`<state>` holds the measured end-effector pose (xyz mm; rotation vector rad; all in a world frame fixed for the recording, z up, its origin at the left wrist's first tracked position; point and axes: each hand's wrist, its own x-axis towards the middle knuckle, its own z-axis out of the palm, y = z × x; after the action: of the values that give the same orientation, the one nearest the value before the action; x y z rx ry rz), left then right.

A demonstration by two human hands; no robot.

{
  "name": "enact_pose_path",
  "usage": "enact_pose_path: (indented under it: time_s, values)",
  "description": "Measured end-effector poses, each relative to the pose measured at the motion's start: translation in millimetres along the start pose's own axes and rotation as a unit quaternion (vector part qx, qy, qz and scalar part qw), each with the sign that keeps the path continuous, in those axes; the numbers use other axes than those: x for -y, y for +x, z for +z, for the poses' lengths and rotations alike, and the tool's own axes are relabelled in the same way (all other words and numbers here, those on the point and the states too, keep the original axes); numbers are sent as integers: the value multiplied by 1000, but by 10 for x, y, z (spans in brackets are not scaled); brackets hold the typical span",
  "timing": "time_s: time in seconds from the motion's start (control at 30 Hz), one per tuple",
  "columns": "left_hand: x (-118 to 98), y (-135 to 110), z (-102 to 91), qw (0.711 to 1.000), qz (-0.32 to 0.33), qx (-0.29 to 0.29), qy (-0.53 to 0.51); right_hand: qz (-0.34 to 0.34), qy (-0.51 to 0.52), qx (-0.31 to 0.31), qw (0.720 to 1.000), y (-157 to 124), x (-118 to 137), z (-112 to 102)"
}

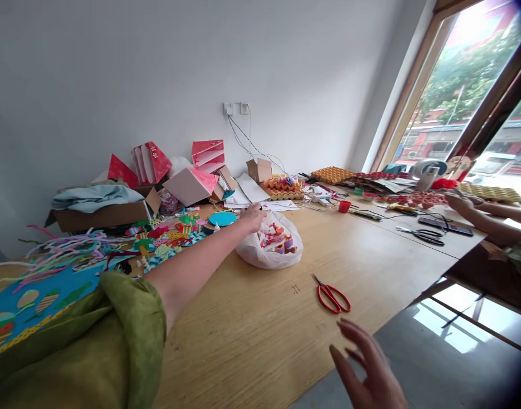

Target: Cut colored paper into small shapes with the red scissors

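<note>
My left hand (252,218) reaches far across the table to the back left rim of a white plastic bag (266,258). Its fingers look curled together, and a small dark spot shows at their tips; what they grip is too small to make out. Inside the bag lie red, orange and purple scraps that look like painted egg-carton pieces (281,241). Scissors with red handles (332,296) rest on the bare wood in front of the bag. Nearer to me, my right hand (369,366) hovers by the table's edge, fingers apart, holding nothing.
Colourful fish cutouts (170,236) and pipe cleaners (76,250) cover the left side. Behind stand a cardboard box (102,218), pink-red folded card pieces (194,184) and egg trays (332,174). At right are a red cup (344,207), black scissors (422,234) and another person's arm (469,213).
</note>
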<state>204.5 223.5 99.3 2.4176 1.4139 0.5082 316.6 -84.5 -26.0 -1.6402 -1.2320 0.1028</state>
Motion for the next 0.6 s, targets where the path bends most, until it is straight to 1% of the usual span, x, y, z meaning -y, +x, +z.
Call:
enact_pose_path:
  time_s: [0.1, 0.13, 0.2, 0.23, 0.27, 0.3, 0.37, 0.4, 0.43, 0.5, 0.57, 0.6]
  values:
    - [305, -119, -220, 999, -29, -32, 5, -88, -84, -4, 993, 650, 257, -18]
    - [411, -171, -262, 998, -45, -38, 3, -112, -108, -5, 988, 874, 329, 16]
    - [583, -284, -263, 997, -72, -31, -9, -131, -133, 6, 982, 1311, 431, 153]
    - [636, -335, -225, 996, -79, -23, -20, -119, -136, 26, 983, 1518, 459, 249]
    - [664, -373, -170, 996, -81, -13, -32, -79, -128, 50, 987, 1713, 471, 353]
    - [667, -391, -110, 996, -74, -8, -46, -16, -107, 81, 991, 1895, 470, 458]
    - [611, -349, -26, 996, -53, -6, -68, 31, -87, 120, 988, 2214, 441, 635]
    - [563, -288, -19, 996, -41, -11, -76, 55, -76, 134, 986, 2352, 421, 695]
    - [509, -206, -39, 996, -27, -19, -82, 79, -64, 140, 985, 2476, 401, 733]
    - [400, -15, -142, 995, 5, -52, -86, 115, -33, 135, 984, 2685, 376, 751]
    - [307, 156, -268, 992, 42, -80, -83, 130, 5, 109, 985, 2841, 376, 721]
    - [270, 218, -321, 992, 59, -83, -78, 134, 22, 99, 986, 2899, 384, 699]
